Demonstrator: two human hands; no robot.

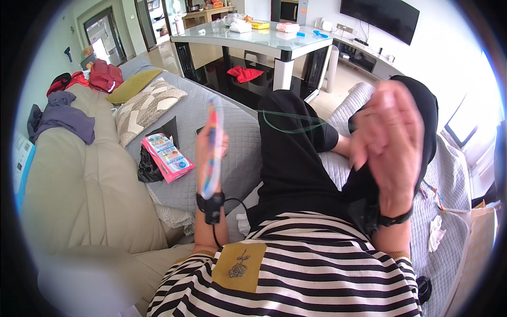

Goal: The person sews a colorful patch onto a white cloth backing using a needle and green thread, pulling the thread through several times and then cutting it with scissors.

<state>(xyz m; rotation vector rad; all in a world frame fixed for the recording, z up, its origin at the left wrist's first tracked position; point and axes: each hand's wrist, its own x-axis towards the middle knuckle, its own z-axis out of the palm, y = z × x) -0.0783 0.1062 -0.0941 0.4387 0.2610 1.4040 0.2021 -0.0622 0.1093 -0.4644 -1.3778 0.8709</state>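
Observation:
My left hand (pixel 201 144) is raised over the sofa and grips a thin, flat item with a multicoloured printed face (pixel 212 146), seen nearly edge-on and blurred. A thin green cord (pixel 291 128) stretches in a loose loop above my black-trousered knee, between this item and my right hand. My right hand (pixel 390 138) is raised over my other leg, its fingers bent and blurred by motion. Whether it pinches the cord's end cannot be made out. Each wrist wears a black strap, and a cable runs from the left one (pixel 212 208).
A pink printed packet (pixel 166 156) and black plastic (pixel 149 164) lie on the grey quilted sofa cover. Braided multicoloured cords (pixel 433 194) and crumpled tissue (pixel 436 233) lie at right. A patterned cushion (pixel 150 109) is farther left. Ahead stands a glass-topped table (pixel 198 35).

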